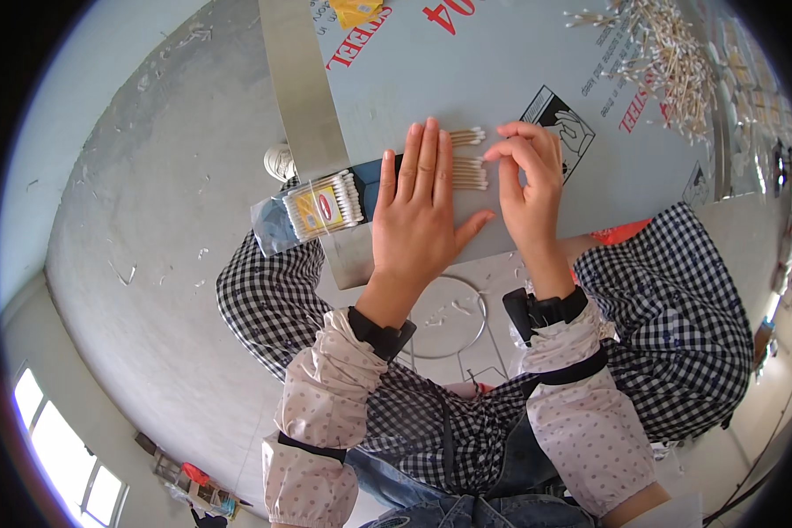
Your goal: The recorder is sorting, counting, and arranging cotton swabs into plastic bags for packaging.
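From up here I look straight down on my two hands over a grey metal worktop [502, 79] with red and black print on its protective film. My left hand [418, 207] lies flat, palm down, fingers straight and close together, thumb spread out to the right — it holds nothing, it simply presses on a small row of cotton swabs [469, 163]. The swabs have wooden sticks and white tips; their right ends poke out from under my fingers in two little bunches, one above the other.

My right hand [530, 180] sits just beside the left, fingers curled inward, the fingertips [495, 151] meeting at the tips of those swabs. I cannot tell whether it actually pinches any of them or only touches them.

To the left of my left hand, touching its edge, lies a clear packet of swabs [321, 209] with a yellow and red label, resting on something dark blue — what that is I cannot make out. A strip of bare metal [304, 88] runs up the picture from there. Far off at the upper right, well apart from both hands, a loose heap of swabs [664, 57] is scattered over the worktop. Below my wrists a wire ring [480, 321] shows under the worktop's edge.
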A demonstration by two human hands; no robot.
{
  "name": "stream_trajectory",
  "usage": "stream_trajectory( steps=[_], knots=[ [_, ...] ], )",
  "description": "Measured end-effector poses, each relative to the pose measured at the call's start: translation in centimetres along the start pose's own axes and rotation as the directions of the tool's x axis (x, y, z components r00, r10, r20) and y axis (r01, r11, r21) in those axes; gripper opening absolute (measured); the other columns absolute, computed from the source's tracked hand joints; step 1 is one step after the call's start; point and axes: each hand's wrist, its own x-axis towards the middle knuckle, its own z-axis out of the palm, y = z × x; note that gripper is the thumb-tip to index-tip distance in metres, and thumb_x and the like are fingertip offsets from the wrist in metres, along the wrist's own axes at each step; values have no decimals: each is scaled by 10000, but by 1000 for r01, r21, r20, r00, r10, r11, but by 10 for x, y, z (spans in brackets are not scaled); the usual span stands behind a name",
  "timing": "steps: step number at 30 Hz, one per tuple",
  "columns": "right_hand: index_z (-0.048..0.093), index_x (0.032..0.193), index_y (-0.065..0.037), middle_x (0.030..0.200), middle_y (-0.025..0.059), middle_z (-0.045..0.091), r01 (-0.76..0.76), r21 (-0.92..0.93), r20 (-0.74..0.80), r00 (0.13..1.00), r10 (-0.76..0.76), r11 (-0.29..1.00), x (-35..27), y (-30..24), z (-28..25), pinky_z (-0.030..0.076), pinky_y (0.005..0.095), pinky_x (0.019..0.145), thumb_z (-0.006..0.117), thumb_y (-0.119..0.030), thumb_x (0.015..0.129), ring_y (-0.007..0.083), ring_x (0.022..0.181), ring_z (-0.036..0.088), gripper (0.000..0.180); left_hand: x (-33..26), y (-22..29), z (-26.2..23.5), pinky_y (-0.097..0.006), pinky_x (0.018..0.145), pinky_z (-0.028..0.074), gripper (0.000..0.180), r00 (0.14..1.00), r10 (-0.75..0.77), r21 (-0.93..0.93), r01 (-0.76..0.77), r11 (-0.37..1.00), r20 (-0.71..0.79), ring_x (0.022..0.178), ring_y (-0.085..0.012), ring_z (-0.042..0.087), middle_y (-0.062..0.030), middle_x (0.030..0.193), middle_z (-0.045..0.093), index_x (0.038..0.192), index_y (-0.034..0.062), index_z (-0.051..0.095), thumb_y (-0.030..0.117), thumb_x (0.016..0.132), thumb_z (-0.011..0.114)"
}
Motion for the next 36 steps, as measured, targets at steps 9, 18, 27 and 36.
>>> stream_trajectory(
  steps=[9,18,27,36],
  knots=[
    [685,930,-89,1020,53,632,21,-32,-22,1000,-22,999,3,-2,3,493,361,751,586,143,748,257,927,565,312,0,0,0,-516,1212,202,989,1000,-9,-4,9,1000,4,1522,-325,232,-193,1612,298,1528,-54,310,647,882,574],
    [690,952,-94,1031,49,630,18,-52,-13,1000,-19,998,2,0,3,491,362,746,581,136,750,257,923,562,326,0,1,-1,-516,1210,212,980,1000,-9,-23,9,1000,-5,1518,-326,243,-192,1611,300,1527,-57,309,627,883,589],
    [700,1095,-111,1073,54,635,-107,58,-3,994,108,993,19,6,-11,502,323,768,599,95,809,224,945,576,367,-1,0,-3,-511,1209,218,946,1000,-22,-42,22,999,-18,1513,-320,257,-180,1606,317,1525,-47,318,563,878,642],
    [692,1111,-93,1115,79,674,-125,-607,-54,992,116,785,74,133,-125,497,407,907,656,-20,840,266,1036,621,283,-6,-2,-1,-525,1202,232,876,997,-1,-119,-9,993,-82,1484,-318,313,-160,1593,345,1504,-25,365,431,849,726]
  ],
)
